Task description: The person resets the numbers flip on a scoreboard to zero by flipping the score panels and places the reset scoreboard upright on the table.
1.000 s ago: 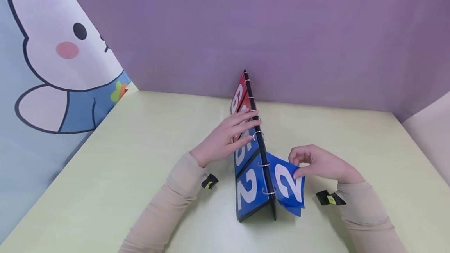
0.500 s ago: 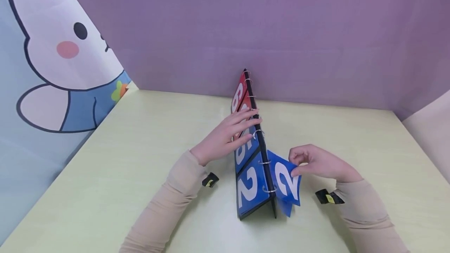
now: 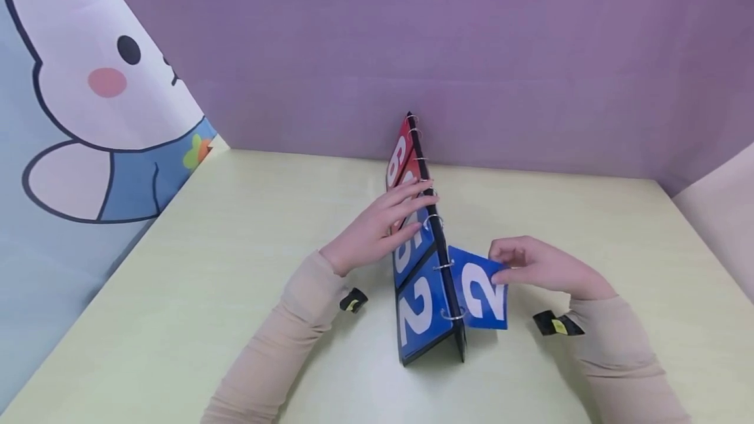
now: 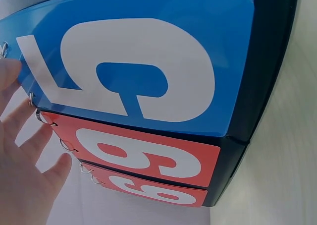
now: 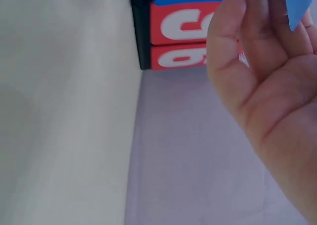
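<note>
A tent-shaped flip scoreboard [image 3: 449, 286] with ring-bound number cards stands on the table. My left hand [image 3: 377, 228] rests on its top edge near the middle, fingers extended and spread over the rings. In the left wrist view, the fingers lie beside a blue card [image 4: 230, 51] showing 5. My right hand [image 3: 544, 268] pinches the outer edge of a blue card [image 3: 484, 286] showing 2, held out from the scoreboard's right side by its rings. Another blue card [image 3: 432, 300] with a 2 lies flat on the left face. In the right wrist view, the held card is mostly cropped.
Red cards [image 3: 399, 152] occupy the scoreboard's far end. A pale yellow table [image 3: 283, 208] extends around it, with a purple backdrop [image 3: 412, 51] behind. At left hangs a sheet [image 3: 71, 182] printed with a cartoon animal. Black straps [image 3: 556, 324] sit at the wrists.
A loose blue card beneath the pinched one has dropped away and is now out of sight. My right hand has risen slightly with its card. The left hand has stayed in place.
</note>
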`<state>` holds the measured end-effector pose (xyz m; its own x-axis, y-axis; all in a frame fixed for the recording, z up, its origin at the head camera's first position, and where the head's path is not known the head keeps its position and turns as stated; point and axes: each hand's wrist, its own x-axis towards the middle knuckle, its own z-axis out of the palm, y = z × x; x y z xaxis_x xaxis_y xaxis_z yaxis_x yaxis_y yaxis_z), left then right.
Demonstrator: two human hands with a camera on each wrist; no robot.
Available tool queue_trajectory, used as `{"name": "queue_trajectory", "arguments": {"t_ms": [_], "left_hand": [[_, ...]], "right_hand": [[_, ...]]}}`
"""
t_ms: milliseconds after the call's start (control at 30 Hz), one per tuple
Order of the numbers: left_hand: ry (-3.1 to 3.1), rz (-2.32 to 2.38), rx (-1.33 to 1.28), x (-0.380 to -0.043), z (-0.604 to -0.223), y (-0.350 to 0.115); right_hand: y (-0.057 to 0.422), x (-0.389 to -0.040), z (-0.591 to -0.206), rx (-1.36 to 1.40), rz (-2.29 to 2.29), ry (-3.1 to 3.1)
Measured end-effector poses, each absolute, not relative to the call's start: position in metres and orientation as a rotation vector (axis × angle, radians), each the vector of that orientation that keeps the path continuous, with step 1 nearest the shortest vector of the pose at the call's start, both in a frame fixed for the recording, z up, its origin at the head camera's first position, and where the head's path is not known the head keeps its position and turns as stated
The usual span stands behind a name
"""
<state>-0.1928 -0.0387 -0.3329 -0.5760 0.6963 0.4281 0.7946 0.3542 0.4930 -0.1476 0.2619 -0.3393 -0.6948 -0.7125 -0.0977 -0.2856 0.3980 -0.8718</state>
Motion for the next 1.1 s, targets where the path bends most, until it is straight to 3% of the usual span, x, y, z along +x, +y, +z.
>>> {"name": "queue_trajectory", "arguments": {"t_ms": [500, 967, 1100], "left_hand": [[-2.517, -1.089, -1.326, -0.192, -0.333, -0.036], [-2.53, -1.105, -1.314, -0.194, -0.336, -0.039], [-2.531, -1.11, -1.306, -0.194, -0.336, -0.039]], "right_hand": [[0.294, -0.127, -0.303, -0.53, -1.602, 2.261], [0.31, -0.103, -0.278, -0.773, -1.849, 1.904], [0.297, -0.105, -0.285, -0.99, -2.031, 1.674]]}}
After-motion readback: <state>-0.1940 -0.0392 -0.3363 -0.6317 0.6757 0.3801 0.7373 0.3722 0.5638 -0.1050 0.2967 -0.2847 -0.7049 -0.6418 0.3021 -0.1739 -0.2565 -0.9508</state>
